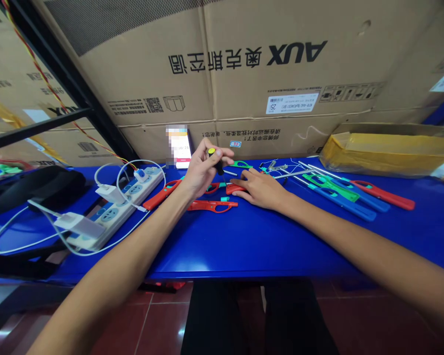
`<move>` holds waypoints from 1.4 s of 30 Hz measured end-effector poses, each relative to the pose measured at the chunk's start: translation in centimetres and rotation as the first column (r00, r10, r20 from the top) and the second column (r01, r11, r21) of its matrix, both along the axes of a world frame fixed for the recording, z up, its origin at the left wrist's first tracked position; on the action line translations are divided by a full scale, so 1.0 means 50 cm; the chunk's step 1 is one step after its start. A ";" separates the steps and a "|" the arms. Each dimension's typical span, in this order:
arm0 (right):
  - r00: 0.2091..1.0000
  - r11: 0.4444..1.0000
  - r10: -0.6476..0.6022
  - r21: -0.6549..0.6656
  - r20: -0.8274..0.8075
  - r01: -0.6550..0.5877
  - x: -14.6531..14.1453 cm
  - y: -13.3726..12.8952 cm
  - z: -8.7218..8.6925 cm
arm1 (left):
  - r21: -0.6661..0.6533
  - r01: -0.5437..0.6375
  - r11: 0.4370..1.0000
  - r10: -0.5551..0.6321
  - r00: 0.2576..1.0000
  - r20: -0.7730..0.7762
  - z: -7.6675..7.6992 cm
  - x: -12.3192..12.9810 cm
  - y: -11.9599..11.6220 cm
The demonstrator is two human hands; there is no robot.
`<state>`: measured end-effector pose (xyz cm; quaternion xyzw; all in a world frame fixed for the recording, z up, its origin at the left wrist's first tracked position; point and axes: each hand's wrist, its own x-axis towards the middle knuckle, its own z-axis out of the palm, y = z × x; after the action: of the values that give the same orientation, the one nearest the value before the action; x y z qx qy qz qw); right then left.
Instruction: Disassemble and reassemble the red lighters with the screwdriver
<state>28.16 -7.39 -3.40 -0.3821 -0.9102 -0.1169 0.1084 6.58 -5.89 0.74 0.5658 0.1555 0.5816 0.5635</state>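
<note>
My left hand (pixel 204 166) is closed around the black handle of a screwdriver (pixel 212 153) with a yellow end cap. Its shaft points down to a red lighter body (pixel 235 188) on the blue table. My right hand (pixel 262 188) presses that body down, fingers bent over it. Just in front lies an open red lighter shell (pixel 215 206) with a green piece beside it. Another red lighter part (pixel 163 194) rests to the left, partly behind my left wrist. A green lighter part (pixel 241 164) lies behind my hands.
Several long-reach lighters, among them a blue one (pixel 350 202) and a red one (pixel 388 195), lie on the right. A white power strip (pixel 128 199) with chargers and cables takes up the left. A phone (pixel 180 148) leans against a large carton (pixel 240 98); a taped box (pixel 388 150) stands back right.
</note>
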 end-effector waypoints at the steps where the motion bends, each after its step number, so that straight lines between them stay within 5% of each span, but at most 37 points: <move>1: 1.000 1.000 0.000 -0.002 0.001 0.000 0.000 0.000 0.001 | -0.004 0.000 1.000 0.000 1.000 0.006 0.001 0.001 0.000; 21: 1.000 1.000 0.007 0.007 -0.003 -0.007 0.000 0.001 -0.002 | -0.060 0.068 0.996 -0.071 0.996 -0.048 0.003 -0.004 0.004; 28: 1.000 1.000 0.007 0.009 0.010 -0.007 0.000 0.001 -0.001 | 0.003 -0.032 0.999 0.032 0.999 -0.024 -0.005 0.001 0.006; 35: 1.000 1.000 0.000 0.010 0.005 0.000 0.000 0.002 -0.002 | -0.040 0.104 0.994 -0.106 0.992 -0.063 0.003 -0.007 0.005; 42: 1.000 1.000 0.010 0.021 0.012 -0.011 0.001 0.003 -0.003 | 0.014 -0.019 1.000 0.019 0.999 -0.030 -0.007 -0.003 0.006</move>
<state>28.20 -7.24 -3.55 -0.3755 -0.9116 -0.1280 0.1076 6.43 -5.57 0.42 0.5768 0.1655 0.5793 0.5516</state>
